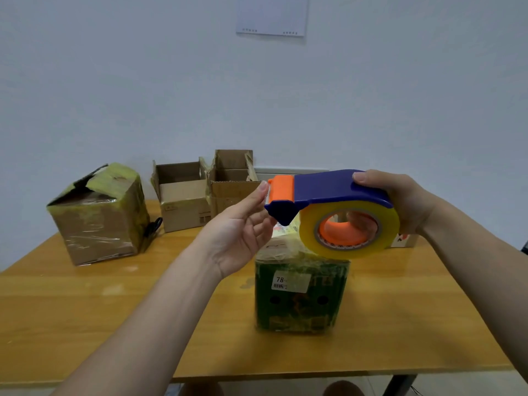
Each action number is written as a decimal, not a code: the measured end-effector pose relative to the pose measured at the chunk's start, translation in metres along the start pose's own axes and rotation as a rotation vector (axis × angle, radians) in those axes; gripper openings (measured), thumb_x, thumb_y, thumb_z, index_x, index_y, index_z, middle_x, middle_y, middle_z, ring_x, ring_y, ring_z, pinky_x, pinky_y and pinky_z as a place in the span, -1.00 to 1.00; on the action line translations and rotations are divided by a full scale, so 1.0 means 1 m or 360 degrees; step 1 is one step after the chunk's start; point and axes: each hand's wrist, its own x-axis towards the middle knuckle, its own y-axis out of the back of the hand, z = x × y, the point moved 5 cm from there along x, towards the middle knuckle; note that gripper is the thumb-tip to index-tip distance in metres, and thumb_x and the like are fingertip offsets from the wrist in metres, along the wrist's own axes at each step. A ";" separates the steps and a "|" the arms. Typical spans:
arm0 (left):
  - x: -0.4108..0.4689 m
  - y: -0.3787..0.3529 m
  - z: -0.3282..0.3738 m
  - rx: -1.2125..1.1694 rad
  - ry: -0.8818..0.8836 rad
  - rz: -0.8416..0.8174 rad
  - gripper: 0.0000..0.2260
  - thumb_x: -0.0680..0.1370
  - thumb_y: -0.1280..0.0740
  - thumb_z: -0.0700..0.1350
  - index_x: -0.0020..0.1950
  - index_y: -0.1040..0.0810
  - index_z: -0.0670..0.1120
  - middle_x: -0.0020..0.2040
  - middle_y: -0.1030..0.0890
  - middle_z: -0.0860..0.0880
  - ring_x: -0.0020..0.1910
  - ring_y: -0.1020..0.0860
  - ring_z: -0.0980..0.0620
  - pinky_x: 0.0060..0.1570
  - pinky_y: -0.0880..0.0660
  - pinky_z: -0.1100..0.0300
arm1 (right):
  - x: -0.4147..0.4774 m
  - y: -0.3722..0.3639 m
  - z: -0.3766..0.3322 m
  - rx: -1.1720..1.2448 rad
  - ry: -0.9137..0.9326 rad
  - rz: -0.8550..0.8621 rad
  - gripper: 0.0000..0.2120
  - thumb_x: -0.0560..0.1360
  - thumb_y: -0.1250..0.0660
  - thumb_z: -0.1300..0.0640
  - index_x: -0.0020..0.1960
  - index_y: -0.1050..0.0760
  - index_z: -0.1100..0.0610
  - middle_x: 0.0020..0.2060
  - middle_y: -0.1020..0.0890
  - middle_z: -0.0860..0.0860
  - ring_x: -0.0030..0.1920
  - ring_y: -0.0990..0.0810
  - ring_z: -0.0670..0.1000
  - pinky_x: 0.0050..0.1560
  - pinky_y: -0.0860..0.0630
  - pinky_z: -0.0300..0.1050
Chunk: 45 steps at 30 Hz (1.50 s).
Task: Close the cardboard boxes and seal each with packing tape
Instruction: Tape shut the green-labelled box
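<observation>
1. The right hand (400, 201) grips the back of the blue tape dispenser (328, 185), thumb lying on top and fingers curled in through the orange core of the tape roll (308, 224).
2. The left hand (240, 232) is palm up and loosely open at the dispenser's front end. Its thumb tip touches the orange guard and its fingertips sit just under the blue nose. I see nothing clasped in it.
3. The dispenser is held level between the two hands, above the green box (300, 298). I cannot tell whether the roll touches the box top.
4. The green box stands closed on the wooden table (85, 310), wrapped in shiny tape, just beside the left forearm.
5. Further left sits a taped brown box (100, 218), its top flap torn, well apart from both hands.
6. Two open boxes (183, 201) stand by the wall behind.
</observation>
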 end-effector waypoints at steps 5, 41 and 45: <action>-0.003 -0.002 -0.009 -0.0323 0.0167 -0.0125 -0.53 0.46 -0.48 -0.04 0.30 -0.56 -0.22 -0.11 -0.69 -0.17 -0.41 -0.61 0.11 -0.39 -0.58 0.39 | -0.004 -0.001 -0.003 -0.0037 0.0005 -0.0035 -0.27 0.05 -0.68 -0.28 0.02 -0.62 0.16 -0.23 -0.72 0.07 -0.31 -0.68 0.00 -0.33 -0.60 -0.15; -0.022 0.013 0.017 0.1578 -0.0035 0.0350 -0.94 0.56 -0.47 -0.24 -0.05 -0.76 -0.17 -0.19 -0.76 -0.07 -0.24 -0.73 0.03 -0.30 -0.60 0.28 | -0.022 -0.017 -0.048 -0.0790 -0.0372 -0.0088 -0.66 0.56 -0.25 -0.04 -0.24 -0.68 0.09 -0.45 -0.63 0.03 -0.53 -0.56 -0.05 -0.49 -0.49 -0.23; -0.024 0.016 0.015 0.1656 -0.0030 0.0338 -0.96 0.57 -0.47 -0.22 -0.04 -0.73 -0.17 -0.16 -0.76 -0.08 -0.19 -0.74 0.02 -0.29 -0.61 0.27 | -0.016 -0.025 -0.040 -0.0887 -0.0479 -0.0164 -0.66 0.50 -0.30 -0.15 -0.23 -0.71 0.03 -0.36 -0.64 0.11 -0.48 -0.55 0.01 -0.40 -0.51 -0.17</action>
